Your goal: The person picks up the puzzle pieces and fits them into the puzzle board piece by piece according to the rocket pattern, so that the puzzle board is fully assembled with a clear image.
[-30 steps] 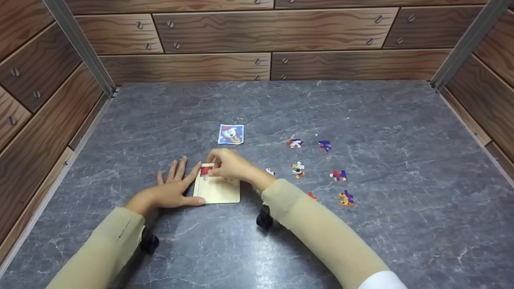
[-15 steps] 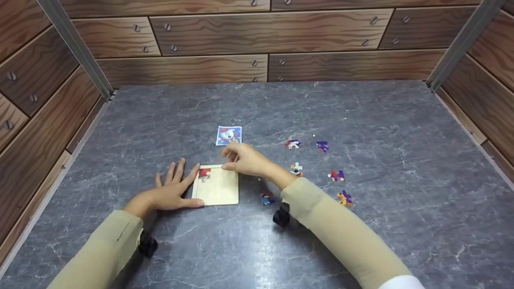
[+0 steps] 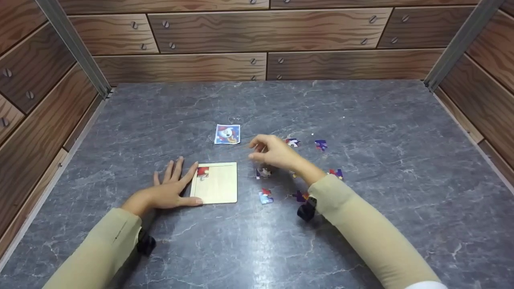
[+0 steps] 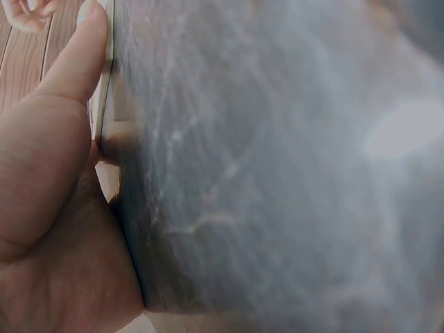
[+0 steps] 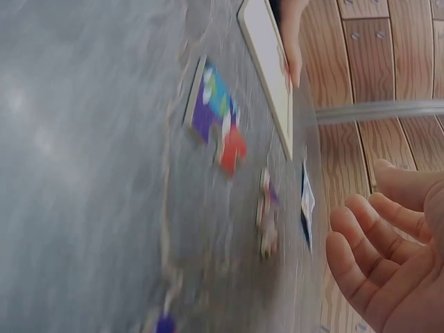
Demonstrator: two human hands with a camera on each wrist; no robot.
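My left hand [image 3: 170, 192] lies spread at the left side of a pale wooden puzzle board [image 3: 219, 186], thumb on its near corner and index finger at its far corner. A red puzzle piece [image 3: 203, 171] sits in the board's far left corner. My right hand [image 3: 277, 153] hovers right of the board, fingers loosely bent and holding nothing. Below it lies a white and purple piece [image 3: 264, 173]. Nearer is a light blue and red piece [image 3: 266, 196], seen larger as a blue, purple and red piece [image 5: 214, 111] in the right wrist view.
A small picture card [image 3: 227, 134] with a white dog lies behind the board. More loose pieces are spread to the right, among them a purple piece [image 3: 321, 145] and a red and purple piece [image 3: 335, 174]. Wood-patterned walls [image 3: 209, 32] enclose the table.
My right hand has left the red piece in the board's corner, lifted away and moved right over the loose pieces. The left hand has stayed at the board.
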